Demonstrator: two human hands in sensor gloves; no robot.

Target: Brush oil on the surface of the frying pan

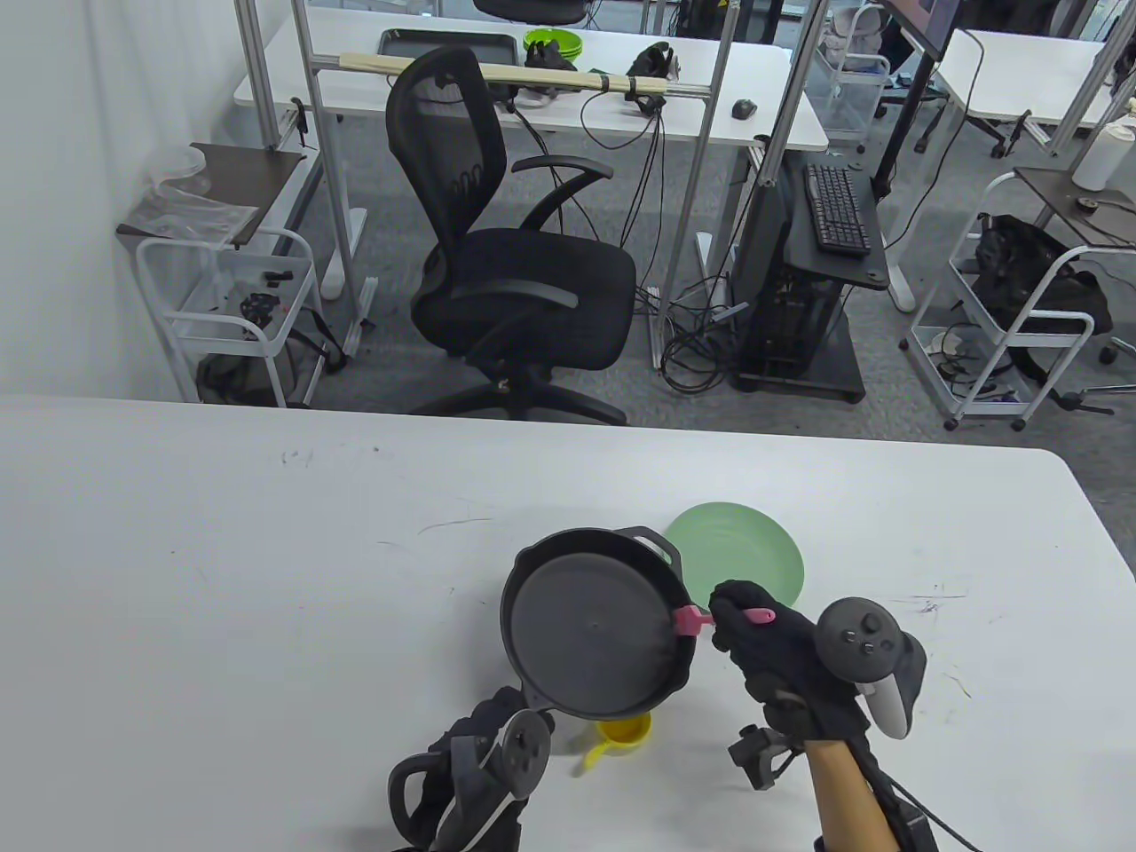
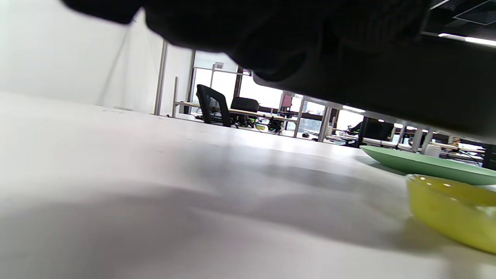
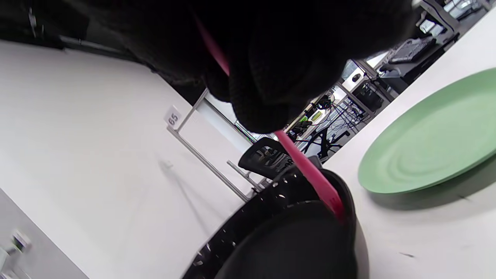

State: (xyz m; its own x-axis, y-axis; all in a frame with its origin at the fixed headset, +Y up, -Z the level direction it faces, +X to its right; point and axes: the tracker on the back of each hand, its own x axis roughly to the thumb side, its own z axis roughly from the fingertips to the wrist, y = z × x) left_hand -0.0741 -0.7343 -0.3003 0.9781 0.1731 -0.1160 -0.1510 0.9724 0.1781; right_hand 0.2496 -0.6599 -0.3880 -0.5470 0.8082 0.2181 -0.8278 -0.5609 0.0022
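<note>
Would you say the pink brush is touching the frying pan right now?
Touching. In the table view, the pink brush, held by the right hand, has its bristles lying on the frying pan inside the right rim.

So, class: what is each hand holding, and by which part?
The right hand grips the pink brush by its handle. The left hand holds the frying pan, seemingly by its handle.

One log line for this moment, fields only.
left hand: holds frying pan handle, raised | right hand: pink brush on pan | yellow bowl beneath
</note>
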